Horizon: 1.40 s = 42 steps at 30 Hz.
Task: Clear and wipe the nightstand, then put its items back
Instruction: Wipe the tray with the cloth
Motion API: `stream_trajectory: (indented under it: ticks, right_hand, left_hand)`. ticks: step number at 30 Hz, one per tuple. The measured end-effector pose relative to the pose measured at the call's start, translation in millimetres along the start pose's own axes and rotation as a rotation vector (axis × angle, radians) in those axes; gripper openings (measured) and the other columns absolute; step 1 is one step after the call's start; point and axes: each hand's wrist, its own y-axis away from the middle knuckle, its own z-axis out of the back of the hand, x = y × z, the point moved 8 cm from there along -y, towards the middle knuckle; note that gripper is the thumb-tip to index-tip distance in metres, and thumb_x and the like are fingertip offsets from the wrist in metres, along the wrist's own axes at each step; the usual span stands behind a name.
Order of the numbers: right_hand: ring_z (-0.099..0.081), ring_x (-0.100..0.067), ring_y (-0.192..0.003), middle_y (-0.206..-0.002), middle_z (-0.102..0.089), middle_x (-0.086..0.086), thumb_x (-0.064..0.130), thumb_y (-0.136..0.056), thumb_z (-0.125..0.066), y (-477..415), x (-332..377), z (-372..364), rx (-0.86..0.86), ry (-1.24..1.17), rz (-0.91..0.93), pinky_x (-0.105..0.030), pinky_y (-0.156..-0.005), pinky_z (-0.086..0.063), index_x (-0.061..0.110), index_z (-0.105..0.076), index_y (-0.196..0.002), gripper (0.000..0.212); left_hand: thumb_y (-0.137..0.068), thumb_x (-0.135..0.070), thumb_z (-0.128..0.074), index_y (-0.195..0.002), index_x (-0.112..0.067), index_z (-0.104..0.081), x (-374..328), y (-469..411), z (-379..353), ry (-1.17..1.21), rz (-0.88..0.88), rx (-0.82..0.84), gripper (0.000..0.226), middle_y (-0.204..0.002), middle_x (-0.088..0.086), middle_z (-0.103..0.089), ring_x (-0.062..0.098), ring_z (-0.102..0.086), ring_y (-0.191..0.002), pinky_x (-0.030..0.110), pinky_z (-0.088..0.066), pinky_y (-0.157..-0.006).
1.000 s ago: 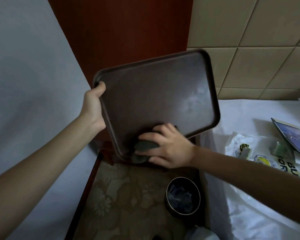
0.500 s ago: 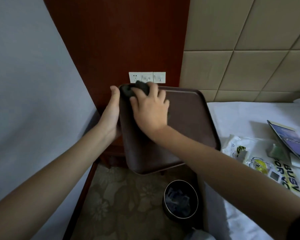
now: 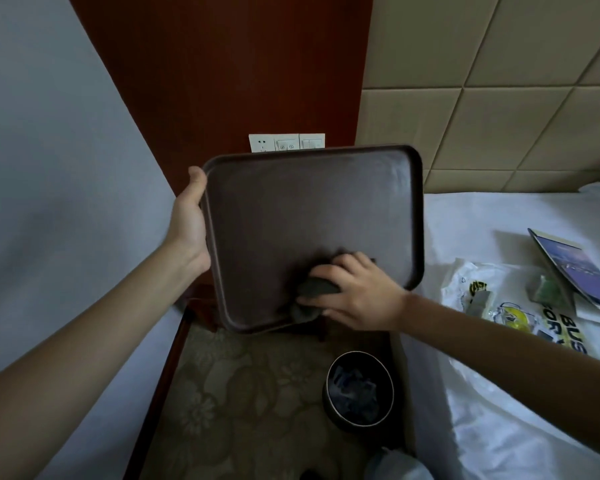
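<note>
The left hand (image 3: 191, 223) is gripping the left edge of a dark brown tray (image 3: 309, 209), holding it tilted up in front of a white socket-and-switch panel (image 3: 286, 143). The right hand (image 3: 357, 296) is pressing a dark grey cloth (image 3: 314, 289) against the tray's surface near its lower edge. Below, a round waste bin (image 3: 327, 393) is standing on the floral carpet (image 3: 239, 393) beside the bed (image 3: 499, 216), where a booklet (image 3: 575, 268) and plastic packets (image 3: 465, 282) are lying on the white sheet.

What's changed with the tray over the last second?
The right grip, pressing the dark cloth, swept up to the top left corner of the tray and back down to its lower edge. Nothing taken or let go. The left grip kept holding the left rim; the bin and bed items stayed.
</note>
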Motion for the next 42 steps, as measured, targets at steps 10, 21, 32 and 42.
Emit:
stream_trajectory:
  ticks: [10, 21, 32, 42]
  right_hand:
    - [-0.048, -0.041, -0.098, -0.121, -0.049, -0.019, 0.039, -0.091, -0.036, -4, -119, 18, -0.258, -0.087, -0.844, -0.049, -0.082, -0.045, 0.029, -0.054, -0.126, 0.04]
    - [-0.056, -0.042, -0.092, -0.121, -0.054, -0.018, 0.039, -0.086, -0.044, -113, -158, -37, -0.159, 0.001, -0.589, -0.048, -0.069, -0.05, 0.03, -0.055, -0.126, 0.042]
    - [-0.056, -0.033, -0.11, -0.14, -0.041, -0.01, 0.06, -0.079, -0.059, -141, -206, -190, 0.334, -0.585, -1.049, -0.036, -0.08, -0.049, 0.032, -0.006, -0.148, 0.092]
    - [-0.057, -0.016, -0.11, -0.129, -0.057, 0.0, 0.034, -0.083, -0.067, -187, -160, -403, 0.57, -0.987, -1.018, -0.027, -0.09, -0.046, 0.032, -0.003, -0.149, 0.092]
  left_hand:
    - [-0.098, -0.056, -0.018, -0.1, -0.023, -0.068, 14, -33, 0, 0.051, 0.043, -0.103, 0.06, -0.098, -0.001, -0.073, 0.017, -0.069, -0.092, 0.036, -0.051, -0.073]
    - [-0.097, -0.055, -0.026, -0.104, -0.021, -0.068, 81, -91, 32, 0.195, 0.176, -0.281, 0.054, -0.098, 0.003, -0.074, 0.021, -0.067, -0.096, 0.034, -0.052, -0.082]
    - [-0.098, -0.055, -0.021, -0.1, -0.023, -0.068, 82, -231, 188, 0.082, 0.259, -0.277, 0.057, -0.084, -0.002, -0.077, 0.017, -0.07, -0.087, 0.033, -0.049, -0.073]
    - [-0.098, -0.052, -0.031, -0.096, -0.019, -0.067, 202, -399, 323, -0.071, 0.476, -0.227, 0.049, -0.073, 0.001, -0.075, 0.019, -0.071, -0.076, 0.033, -0.046, -0.069]
